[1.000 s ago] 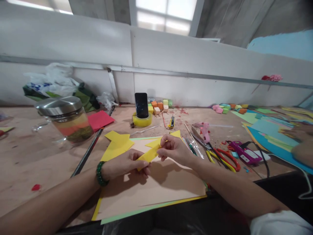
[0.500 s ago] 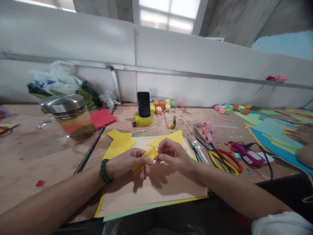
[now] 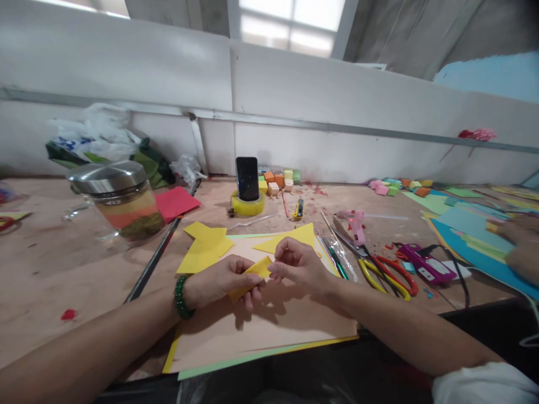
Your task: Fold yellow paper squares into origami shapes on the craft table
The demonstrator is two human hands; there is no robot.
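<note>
The left forearm (image 3: 96, 343) and the right forearm (image 3: 393, 322) are slanting inward from opposite sides, and I'm watching the two hands nearly meeting! The left hand (image 3: 225, 279) is gripping, its thumb (image 3: 248, 279) pressing from above, its fingers curling underneath. Just beside it, the right hand (image 3: 304, 266) is arching its knuckles, its thumb (image 3: 284, 270) pointing across toward the left.

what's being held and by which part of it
A yellow paper strip, held around its middle by the left hand, thumb on top; whether the right hand, at its right end, pinches it too is unclear.
</note>
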